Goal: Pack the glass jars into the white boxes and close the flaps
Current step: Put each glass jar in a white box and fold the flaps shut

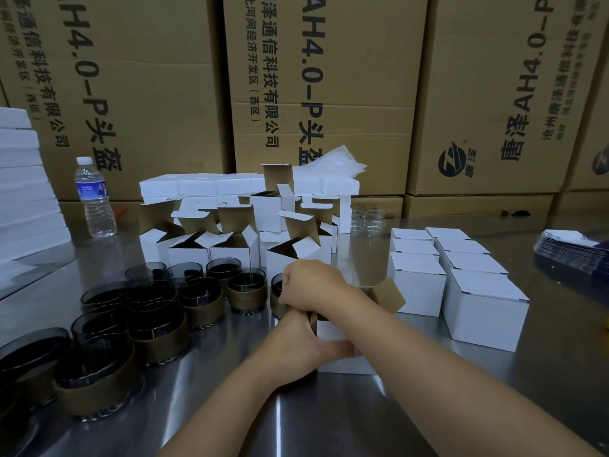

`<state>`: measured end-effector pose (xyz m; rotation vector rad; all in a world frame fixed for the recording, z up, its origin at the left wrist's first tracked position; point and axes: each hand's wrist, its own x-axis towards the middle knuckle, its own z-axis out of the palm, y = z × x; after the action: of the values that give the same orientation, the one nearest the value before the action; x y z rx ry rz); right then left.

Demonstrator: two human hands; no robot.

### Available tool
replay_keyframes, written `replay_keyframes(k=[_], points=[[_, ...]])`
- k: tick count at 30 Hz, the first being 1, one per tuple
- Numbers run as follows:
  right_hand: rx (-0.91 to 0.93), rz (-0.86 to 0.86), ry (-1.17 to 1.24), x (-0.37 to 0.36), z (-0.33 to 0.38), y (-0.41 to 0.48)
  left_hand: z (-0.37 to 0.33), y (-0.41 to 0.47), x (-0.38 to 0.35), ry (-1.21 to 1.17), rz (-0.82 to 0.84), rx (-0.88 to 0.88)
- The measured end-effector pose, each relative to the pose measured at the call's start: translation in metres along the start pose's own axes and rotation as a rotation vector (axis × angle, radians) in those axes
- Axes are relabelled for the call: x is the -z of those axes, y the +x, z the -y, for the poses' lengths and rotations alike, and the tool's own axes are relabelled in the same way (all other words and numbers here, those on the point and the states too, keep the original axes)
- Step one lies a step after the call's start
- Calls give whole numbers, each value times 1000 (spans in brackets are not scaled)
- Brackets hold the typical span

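Note:
A white box (333,332) stands open on the steel table in front of me, with one brown-lined flap (387,293) raised at its right. My left hand (296,351) grips the box's left side. My right hand (313,282) crosses above it, past the box's left edge, with fingers curled around a dark glass jar (276,287) that has a brown band. The hand hides most of that jar. Several more banded dark jars (155,311) stand to the left.
Open empty white boxes (227,250) stand behind the jars, and closed white boxes (474,291) sit in rows at the right. A water bottle (95,199), clear glasses (367,219), a stack of dark leaflets (566,252) and large cartons (313,94) surround the work area.

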<state>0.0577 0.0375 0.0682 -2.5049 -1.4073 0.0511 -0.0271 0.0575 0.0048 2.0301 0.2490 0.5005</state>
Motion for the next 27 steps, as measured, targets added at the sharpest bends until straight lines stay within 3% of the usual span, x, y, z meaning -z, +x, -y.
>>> replay_keyframes(k=[5, 13, 17, 22, 27], points=[[79, -96, 14, 4, -1, -7, 2, 0, 0, -21, 7, 4], [294, -533, 161, 23, -32, -40, 4, -1, 1, -21, -37, 39], [374, -668, 159, 20, -51, -61, 3, -1, 1, -13, -34, 31], [429, -701, 188, 22, -65, -76, 6, 0, 3, 32, -83, 50], [366, -610, 371, 28, -70, -79, 6, 0, 4, 59, -99, 66]])
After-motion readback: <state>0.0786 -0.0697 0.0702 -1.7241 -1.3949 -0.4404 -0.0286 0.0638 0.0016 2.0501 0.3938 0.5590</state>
